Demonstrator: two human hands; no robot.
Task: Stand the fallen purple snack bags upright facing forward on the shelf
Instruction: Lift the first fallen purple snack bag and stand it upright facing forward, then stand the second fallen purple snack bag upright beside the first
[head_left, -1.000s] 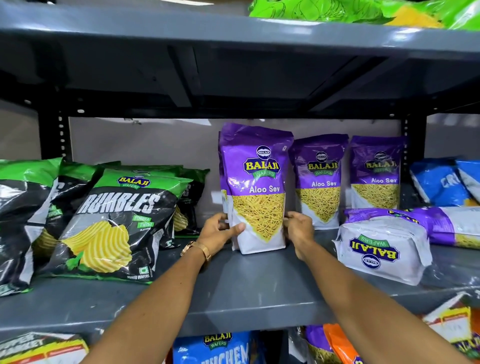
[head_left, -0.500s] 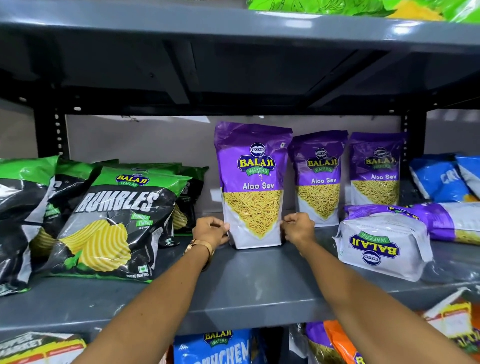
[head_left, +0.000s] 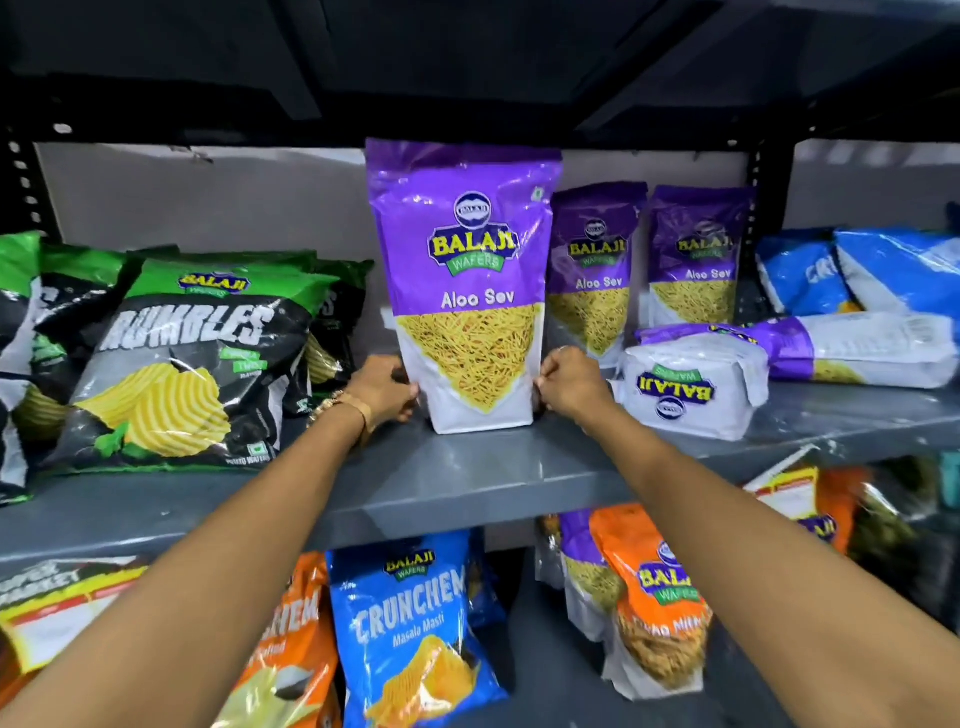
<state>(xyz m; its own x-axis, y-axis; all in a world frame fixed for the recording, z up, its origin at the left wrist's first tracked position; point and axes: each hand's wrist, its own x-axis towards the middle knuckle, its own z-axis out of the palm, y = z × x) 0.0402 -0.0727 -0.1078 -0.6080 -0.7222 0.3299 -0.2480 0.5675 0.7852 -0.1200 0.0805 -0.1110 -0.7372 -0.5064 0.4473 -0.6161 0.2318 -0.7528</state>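
A purple Aloo Sev bag (head_left: 467, 280) stands upright, front forward, in the middle of the grey shelf (head_left: 467, 478). My left hand (head_left: 382, 389) grips its lower left edge and my right hand (head_left: 569, 387) grips its lower right edge. Two more purple bags (head_left: 597, 265) (head_left: 698, 260) stand upright further back to the right. A fallen purple bag (head_left: 691, 384) lies with its white bottom toward me. Another fallen purple bag (head_left: 857, 353) lies on its side behind it.
Green-and-black Rumbles bags (head_left: 171, 364) lean at the left of the shelf. Blue bags (head_left: 852, 275) lie at the far right. The shelf below holds blue Crunchem (head_left: 415, 623) and orange bags (head_left: 654, 597). A dark upper shelf (head_left: 467, 62) hangs close overhead.
The view has moved closer and lower. The held bag has shifted slightly left and straightened to face forward; both hands stay at its lower edges.
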